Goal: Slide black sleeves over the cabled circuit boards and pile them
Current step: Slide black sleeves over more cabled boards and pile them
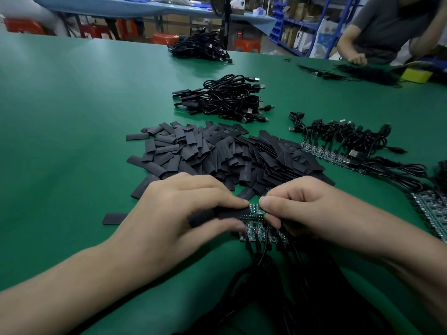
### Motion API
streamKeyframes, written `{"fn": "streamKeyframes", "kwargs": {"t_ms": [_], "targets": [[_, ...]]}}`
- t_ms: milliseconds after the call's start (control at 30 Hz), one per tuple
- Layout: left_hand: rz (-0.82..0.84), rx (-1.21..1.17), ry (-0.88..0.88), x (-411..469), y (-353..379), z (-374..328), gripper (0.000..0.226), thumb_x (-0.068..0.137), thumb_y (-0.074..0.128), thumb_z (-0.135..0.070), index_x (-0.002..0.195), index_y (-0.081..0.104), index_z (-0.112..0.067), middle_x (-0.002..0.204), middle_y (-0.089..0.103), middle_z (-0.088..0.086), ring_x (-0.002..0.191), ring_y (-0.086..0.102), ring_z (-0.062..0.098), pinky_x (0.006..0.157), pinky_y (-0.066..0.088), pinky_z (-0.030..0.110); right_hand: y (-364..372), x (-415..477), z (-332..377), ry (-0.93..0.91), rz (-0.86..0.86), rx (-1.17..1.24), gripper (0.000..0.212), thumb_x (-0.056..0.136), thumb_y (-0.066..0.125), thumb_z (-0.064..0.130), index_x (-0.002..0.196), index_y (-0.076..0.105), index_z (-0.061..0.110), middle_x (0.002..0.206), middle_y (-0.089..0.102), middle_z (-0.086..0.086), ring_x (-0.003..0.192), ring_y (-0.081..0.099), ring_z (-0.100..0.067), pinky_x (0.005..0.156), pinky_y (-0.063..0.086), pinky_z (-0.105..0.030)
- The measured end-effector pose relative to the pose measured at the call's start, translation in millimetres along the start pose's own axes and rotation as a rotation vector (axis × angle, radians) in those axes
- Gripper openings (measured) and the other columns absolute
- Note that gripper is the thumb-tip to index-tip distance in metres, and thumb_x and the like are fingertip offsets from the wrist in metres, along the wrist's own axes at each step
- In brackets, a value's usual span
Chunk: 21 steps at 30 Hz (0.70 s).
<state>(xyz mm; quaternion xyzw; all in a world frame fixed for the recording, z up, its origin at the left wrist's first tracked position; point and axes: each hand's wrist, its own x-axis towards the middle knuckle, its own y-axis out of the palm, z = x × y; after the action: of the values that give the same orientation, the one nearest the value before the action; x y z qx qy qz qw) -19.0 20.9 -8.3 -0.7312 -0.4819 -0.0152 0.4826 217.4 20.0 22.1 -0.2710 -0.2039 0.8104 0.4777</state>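
Note:
My left hand (183, 211) pinches a black sleeve (212, 215) between thumb and fingers, its open end at a small green circuit board (255, 210). My right hand (304, 209) pinches that board from the right. Below the hands lies a row of several more boards (256, 234), with black cables (278, 286) running toward me. Just beyond my hands spreads a big heap of loose black sleeves (217, 153). Further back sits a pile of sleeved, cabled boards (222, 97).
The green table (72, 129) holds more bare cabled boards at the right (338, 146) and far right edge (430, 209), and another cable pile at the back (200, 48). A single sleeve (113, 218) lies left of my hand. Another person (377, 32) works at the far right.

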Motion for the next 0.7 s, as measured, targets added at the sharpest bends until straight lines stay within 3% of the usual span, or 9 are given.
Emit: {"fn": "streamKeyframes", "kwargs": {"t_ms": [67,133,267,500,700], "targets": [[0.002,-0.035,-0.027,0.7,1.7,5.4,0.026,0.087,0.073,-0.045,0.102,0.078,-0.025,0.097,0.073,-0.014,0.092,0.07,0.006,0.08,0.056,0.032,0.6,0.8,-0.2,-0.014,-0.008,-0.02,0.042,0.092,0.049,0.055,0.067,0.063,0.024,0.056,0.037,-0.005,0.05,0.029,-0.018,0.048,0.024,-0.031],[-0.017,-0.034,0.016,3.8,4.0,8.1,0.024,0.085,0.076,-0.038,0.103,0.08,-0.022,0.095,0.074,-0.013,0.089,0.07,0.002,0.08,0.054,0.023,0.6,1.2,-1.2,-0.023,-0.006,-0.029,0.042,0.093,0.049,0.054,0.068,0.063,0.023,0.055,0.037,-0.003,0.05,0.029,-0.017,0.048,0.024,-0.031],[-0.056,-0.105,-0.062,5.6,4.8,6.8,0.021,0.083,0.075,-0.032,0.102,0.08,-0.027,0.093,0.075,-0.019,0.088,0.07,-0.004,0.08,0.051,0.013,0.1,1.1,-2.1,-0.018,-0.015,-0.035,0.042,0.09,0.047,0.057,0.069,0.063,0.024,0.053,0.038,0.002,0.048,0.029,-0.015,0.045,0.024,-0.026],[-0.058,-0.132,-0.08,6.7,6.2,6.1,0.023,0.088,0.069,-0.036,0.107,0.079,-0.027,0.096,0.075,-0.019,0.092,0.071,-0.001,0.081,0.05,0.014,0.7,2.5,-3.1,-0.011,-0.031,-0.033,0.043,0.088,0.047,0.058,0.069,0.063,0.023,0.053,0.038,0.001,0.049,0.03,-0.017,0.049,0.024,-0.031],[-0.059,-0.081,-0.093,6.9,6.1,7.4,0.028,0.085,0.072,-0.033,0.112,0.077,-0.03,0.103,0.074,-0.022,0.098,0.068,-0.009,0.087,0.049,0.012,0.2,2.6,-4.1,-0.018,-0.027,-0.029,0.043,0.089,0.047,0.058,0.069,0.063,0.023,0.051,0.038,0.003,0.047,0.029,-0.016,0.048,0.024,-0.03]]}}
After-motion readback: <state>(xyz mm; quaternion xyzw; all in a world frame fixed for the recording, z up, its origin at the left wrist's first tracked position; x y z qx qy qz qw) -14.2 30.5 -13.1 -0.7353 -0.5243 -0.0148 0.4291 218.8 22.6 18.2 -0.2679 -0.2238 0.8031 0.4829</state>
